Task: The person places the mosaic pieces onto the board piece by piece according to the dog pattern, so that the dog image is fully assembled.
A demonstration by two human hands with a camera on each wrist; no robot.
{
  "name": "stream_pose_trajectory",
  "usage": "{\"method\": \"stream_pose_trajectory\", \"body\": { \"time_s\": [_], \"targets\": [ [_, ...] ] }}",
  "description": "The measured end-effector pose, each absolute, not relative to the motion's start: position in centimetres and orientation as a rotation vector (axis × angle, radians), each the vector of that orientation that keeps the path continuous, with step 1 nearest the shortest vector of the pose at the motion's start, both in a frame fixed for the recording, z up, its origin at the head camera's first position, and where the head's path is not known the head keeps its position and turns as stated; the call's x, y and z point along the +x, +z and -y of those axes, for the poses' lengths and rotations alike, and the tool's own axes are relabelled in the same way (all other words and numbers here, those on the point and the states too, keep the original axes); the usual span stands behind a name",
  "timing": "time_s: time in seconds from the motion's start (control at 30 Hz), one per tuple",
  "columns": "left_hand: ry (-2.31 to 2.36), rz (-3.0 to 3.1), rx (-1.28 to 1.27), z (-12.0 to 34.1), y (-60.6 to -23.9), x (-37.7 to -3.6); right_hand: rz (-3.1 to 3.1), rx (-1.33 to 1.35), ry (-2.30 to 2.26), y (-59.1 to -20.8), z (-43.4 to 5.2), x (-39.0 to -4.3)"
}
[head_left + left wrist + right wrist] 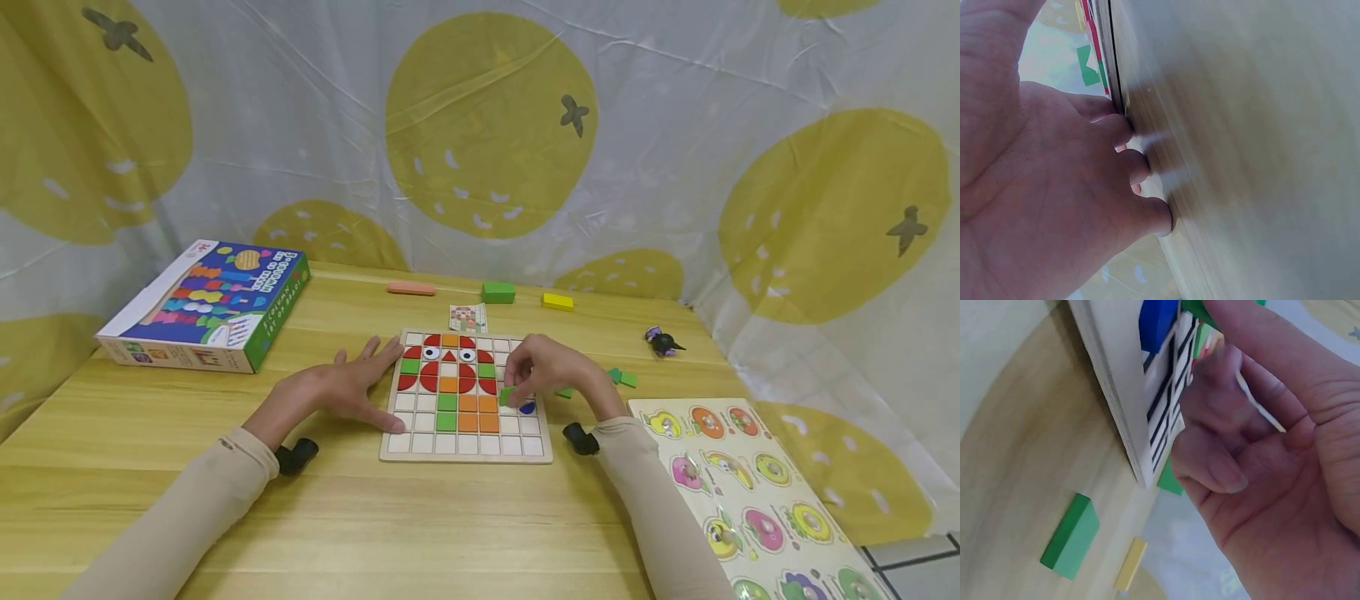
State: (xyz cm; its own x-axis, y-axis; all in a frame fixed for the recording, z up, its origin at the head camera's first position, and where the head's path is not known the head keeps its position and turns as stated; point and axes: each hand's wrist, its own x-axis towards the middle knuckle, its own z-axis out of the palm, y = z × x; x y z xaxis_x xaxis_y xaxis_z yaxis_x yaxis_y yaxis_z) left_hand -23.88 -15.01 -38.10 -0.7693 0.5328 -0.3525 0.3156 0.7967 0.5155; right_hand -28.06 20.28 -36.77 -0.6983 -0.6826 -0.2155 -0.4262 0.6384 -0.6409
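Observation:
A square wooden grid board point(390, 457) lies on the table, bearing red, orange and green pieces and two eye pieces. My right hand point(551, 371) is over its right side, pinching a green tile point(507, 395) between thumb and fingers. In the right wrist view that tile point(1197, 309) shows partly at the thumb tip. Just beside it a blue piece point(527, 408) sits on the board. With fingers spread, my left hand point(348, 387) rests at the board's left edge, thumb on its lower left. The left wrist view shows the fingertips point(1161, 219) touching the table.
Behind the board lies a small pattern card point(468, 317), with pink, green point(498, 292) and yellow point(557, 302) blocks farther back. Small green pieces point(627, 380) and a dark figurine point(663, 342) lie at right. A fruit puzzle board point(705, 483) is front right; a toy box point(202, 304) stands left.

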Motion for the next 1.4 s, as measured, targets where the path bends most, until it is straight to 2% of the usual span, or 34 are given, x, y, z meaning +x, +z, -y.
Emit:
{"method": "stream_pose_trajectory", "body": {
  "time_s": [0.13, 0.43, 1.07, 1.4],
  "targets": [
    [0.599, -2.49, 0.635, 15.0, -38.1, -23.9, -2.304, -0.901, -0.816, -36.3, -20.7, -27.9],
    [0.61, -2.49, 0.624, 15.0, -38.1, -23.9, -2.215, -0.76, -0.758, -36.1, -20.2, -27.5],
    [0.593, -2.497, 0.631, 14.9, -38.0, -23.8, -2.244, -0.734, -0.757, -36.2, -19.6, -27.3],
    [0.612, -2.492, 0.628, 15.0, -38.0, -23.8, -2.203, -0.808, -0.826, -36.6, -19.7, -27.6]
  ]
}}
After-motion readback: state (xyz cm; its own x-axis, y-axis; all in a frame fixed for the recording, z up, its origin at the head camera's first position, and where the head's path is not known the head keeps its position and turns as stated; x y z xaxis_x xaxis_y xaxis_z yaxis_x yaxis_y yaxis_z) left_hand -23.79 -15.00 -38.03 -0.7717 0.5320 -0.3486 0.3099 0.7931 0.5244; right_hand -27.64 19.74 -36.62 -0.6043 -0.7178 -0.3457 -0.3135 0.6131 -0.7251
